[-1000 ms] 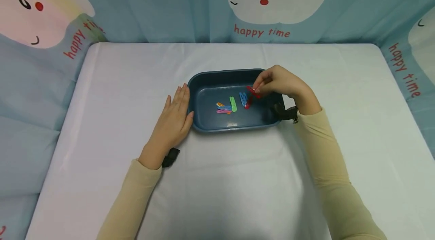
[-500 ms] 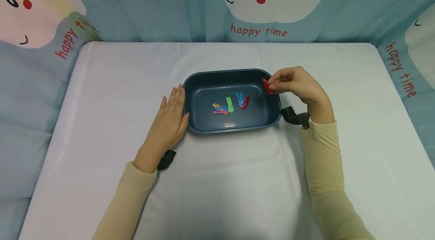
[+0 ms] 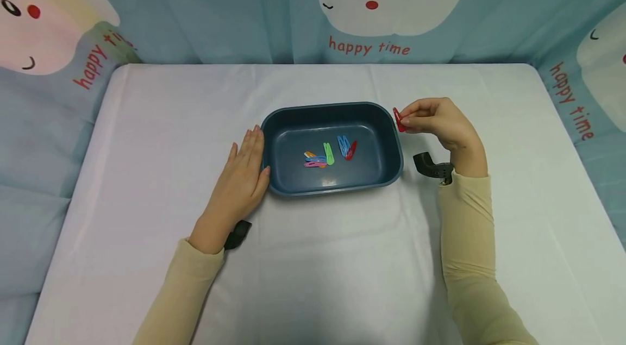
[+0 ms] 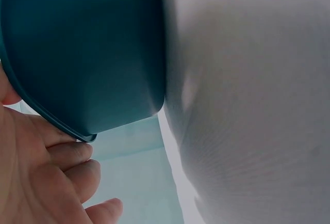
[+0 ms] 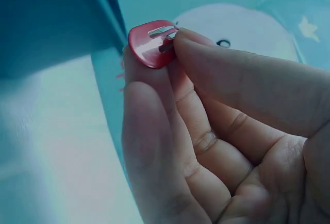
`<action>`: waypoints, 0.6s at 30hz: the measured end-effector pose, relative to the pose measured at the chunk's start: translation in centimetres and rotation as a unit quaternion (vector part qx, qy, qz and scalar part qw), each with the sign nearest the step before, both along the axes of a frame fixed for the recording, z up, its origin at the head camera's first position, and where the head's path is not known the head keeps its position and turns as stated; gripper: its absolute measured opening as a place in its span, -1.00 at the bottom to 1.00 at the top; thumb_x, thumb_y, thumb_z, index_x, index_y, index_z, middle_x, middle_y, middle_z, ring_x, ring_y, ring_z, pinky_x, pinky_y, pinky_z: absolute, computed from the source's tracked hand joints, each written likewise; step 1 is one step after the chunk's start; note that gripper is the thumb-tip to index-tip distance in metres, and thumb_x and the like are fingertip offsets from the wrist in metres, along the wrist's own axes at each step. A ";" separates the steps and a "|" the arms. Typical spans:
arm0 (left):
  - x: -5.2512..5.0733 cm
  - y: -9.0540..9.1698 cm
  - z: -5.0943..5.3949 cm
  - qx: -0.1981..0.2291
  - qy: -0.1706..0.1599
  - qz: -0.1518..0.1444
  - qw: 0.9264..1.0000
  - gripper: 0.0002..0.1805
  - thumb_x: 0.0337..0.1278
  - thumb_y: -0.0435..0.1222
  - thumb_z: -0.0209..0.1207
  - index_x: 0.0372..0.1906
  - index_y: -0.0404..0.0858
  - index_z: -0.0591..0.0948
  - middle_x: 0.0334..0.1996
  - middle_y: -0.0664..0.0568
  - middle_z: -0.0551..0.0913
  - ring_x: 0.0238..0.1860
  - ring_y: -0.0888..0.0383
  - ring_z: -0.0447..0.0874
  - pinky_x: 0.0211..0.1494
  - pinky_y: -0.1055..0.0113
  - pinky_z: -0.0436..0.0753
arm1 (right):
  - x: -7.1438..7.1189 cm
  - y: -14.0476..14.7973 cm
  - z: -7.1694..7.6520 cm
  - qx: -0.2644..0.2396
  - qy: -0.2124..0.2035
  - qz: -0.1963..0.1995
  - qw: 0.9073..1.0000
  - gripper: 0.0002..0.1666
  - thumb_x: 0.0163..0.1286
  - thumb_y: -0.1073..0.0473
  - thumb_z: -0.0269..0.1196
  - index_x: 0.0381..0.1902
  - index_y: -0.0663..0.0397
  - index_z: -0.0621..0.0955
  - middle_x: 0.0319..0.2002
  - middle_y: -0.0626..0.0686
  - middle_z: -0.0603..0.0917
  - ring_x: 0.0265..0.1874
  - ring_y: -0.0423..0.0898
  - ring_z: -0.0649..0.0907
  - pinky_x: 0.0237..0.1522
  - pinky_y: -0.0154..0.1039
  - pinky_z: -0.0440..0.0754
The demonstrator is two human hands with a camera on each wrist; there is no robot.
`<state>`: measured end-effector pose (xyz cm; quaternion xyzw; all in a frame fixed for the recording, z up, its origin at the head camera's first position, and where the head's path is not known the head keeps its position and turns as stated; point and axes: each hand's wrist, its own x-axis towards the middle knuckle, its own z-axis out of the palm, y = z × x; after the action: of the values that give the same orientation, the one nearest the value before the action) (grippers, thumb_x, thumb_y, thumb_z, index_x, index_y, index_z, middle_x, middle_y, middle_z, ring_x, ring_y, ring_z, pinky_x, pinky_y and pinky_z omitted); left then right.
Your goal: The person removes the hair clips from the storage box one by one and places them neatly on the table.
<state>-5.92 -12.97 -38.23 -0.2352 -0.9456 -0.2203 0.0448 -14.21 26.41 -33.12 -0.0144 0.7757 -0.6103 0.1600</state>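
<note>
My right hand (image 3: pixel 442 125) pinches a red snap hair clip (image 3: pixel 398 119) between thumb and fingers, just outside the right rim of a dark blue tray (image 3: pixel 379 155). Up close in the right wrist view, the thumb covers part of the red clip (image 5: pixel 147 43). Along the tray's left end lies my left hand (image 3: pixel 235 187), fingers straight and touching the rim. Inside the tray are a green clip (image 3: pixel 329 154), blue clips (image 3: pixel 343 145) beside another red clip (image 3: pixel 351 150), and a small overlapping pile with a pink clip (image 3: pixel 314 164) and orange ones.
A white cloth (image 3: pixel 313 269) covers the table under the tray. Behind it and at the sides hangs a light blue curtain (image 3: pixel 235 13) with whale prints. A black wrist strap piece (image 3: pixel 432 167) juts from the right wrist toward the tray.
My right hand has carried the red hair clip from above the tray's inside, rightward past its right rim. The left hand stays against the tray's left end.
</note>
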 end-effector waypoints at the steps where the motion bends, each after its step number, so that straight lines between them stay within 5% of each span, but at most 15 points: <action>1: 0.0 0.0 0.0 0.000 0.000 -0.001 1.000 -0.31 0.36 -0.24 -0.13 0.44 -0.48 -0.04 0.46 -0.23 -0.07 0.47 -0.04 -0.17 0.39 -0.10 -0.05 | 0.0 0.2 -0.1 -0.004 -0.003 -0.007 1.000 -0.85 0.23 0.46 0.22 -0.36 0.16 0.68 -0.46 -0.01 0.71 -0.45 -0.17 0.68 -0.31 -0.34 0.63; 9: 0.1 0.1 0.0 0.000 0.004 -0.002 1.000 -0.31 0.35 -0.24 -0.12 0.44 -0.48 -0.03 0.46 -0.23 -0.07 0.47 -0.05 -0.16 0.39 -0.08 -0.05 | -0.3 1.2 -1.1 0.016 -0.008 -0.047 0.999 -0.87 0.25 0.40 0.24 -0.39 0.13 0.69 -0.47 -0.06 0.72 -0.44 -0.19 0.68 -0.32 -0.37 0.62; 18: 0.0 0.0 -0.2 0.011 0.069 -0.019 0.997 -0.33 0.28 -0.25 -0.06 0.38 -0.53 0.12 0.41 -0.28 0.10 0.43 -0.09 0.03 0.36 -0.06 0.12 | -0.9 2.1 -3.1 0.029 -0.059 -0.060 0.996 -0.88 0.24 0.39 0.25 -0.41 0.10 0.69 -0.49 -0.09 0.71 -0.46 -0.24 0.65 -0.35 -0.40 0.59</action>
<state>-5.93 -13.00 -38.45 -0.2669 -0.9332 -0.2151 0.1080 -15.06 28.48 -36.27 0.0726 0.7817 -0.5959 0.1691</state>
